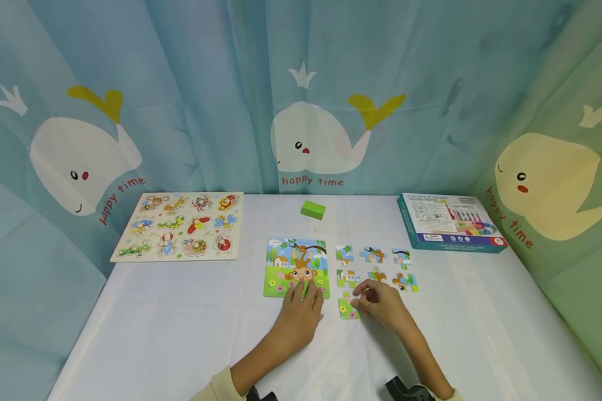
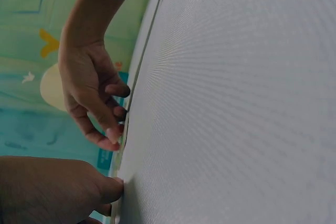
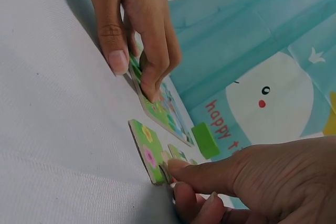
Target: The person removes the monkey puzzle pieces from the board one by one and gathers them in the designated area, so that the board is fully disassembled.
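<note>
A square monkey puzzle board [image 1: 272, 287] lies flat near the middle of the table. My left hand [image 1: 301, 314] rests over its lower edge, fingertips touching the picture and thumb beside the rim. Right of the board, loose jigsaw pieces lie in rows, among them a house piece [image 1: 349, 278] and a green flower piece [image 3: 143, 135]. My right hand [image 1: 383, 305] is at the lower row, thumb and index finger [image 3: 197, 177] pinching a small puzzle piece [image 3: 166, 173] against the flower piece's side. Fingers hide most of that small piece.
An insect peg puzzle board [image 1: 178, 225] lies at the back left. A green block [image 1: 313, 210] sits behind the monkey board, and a flat teal-edged box [image 1: 451, 223] at the back right. Blue whale-print curtains [image 1: 221, 100] enclose the white table.
</note>
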Demonstrator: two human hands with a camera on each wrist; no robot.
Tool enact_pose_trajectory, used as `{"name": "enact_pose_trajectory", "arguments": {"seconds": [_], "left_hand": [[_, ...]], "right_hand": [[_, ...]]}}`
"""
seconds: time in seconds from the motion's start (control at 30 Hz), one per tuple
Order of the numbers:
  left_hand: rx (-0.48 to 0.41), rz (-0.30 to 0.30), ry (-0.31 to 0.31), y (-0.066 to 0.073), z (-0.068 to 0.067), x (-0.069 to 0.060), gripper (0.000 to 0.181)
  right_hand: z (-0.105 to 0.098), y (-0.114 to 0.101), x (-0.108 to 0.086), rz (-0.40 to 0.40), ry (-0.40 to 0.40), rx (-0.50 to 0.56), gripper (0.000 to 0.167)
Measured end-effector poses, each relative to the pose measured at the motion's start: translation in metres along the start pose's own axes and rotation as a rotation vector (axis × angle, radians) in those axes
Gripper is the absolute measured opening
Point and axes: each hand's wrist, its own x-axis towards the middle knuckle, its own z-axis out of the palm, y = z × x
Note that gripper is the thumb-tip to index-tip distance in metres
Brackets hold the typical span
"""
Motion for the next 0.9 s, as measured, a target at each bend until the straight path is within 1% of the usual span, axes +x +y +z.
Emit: {"name": "enact_pose_trajectory", "arguments": {"seconds": [0.17, 0.53, 0.9], "left_hand": [[-0.007, 0.003, 0.013, -0.0004, -0.0005, -0.0003, 0.048], [-0.02, 0.005, 0.046, -0.0001, 0.0018, -0.0012, 0.049], [-0.012, -0.004, 0.021, -0.0002, 0.0015, -0.0003, 0.049]], "right_hand": [[0.0004, -0.0027, -0.0015, 0.018, -0.001, -0.018, 0.009], [-0.0002, -0.0042, -0.0026, 0.06, -0.01, -0.031, 0.01], [-0.0005, -0.0041, -0.0019, 0.072, -0.015, -0.03, 0.01]]}}
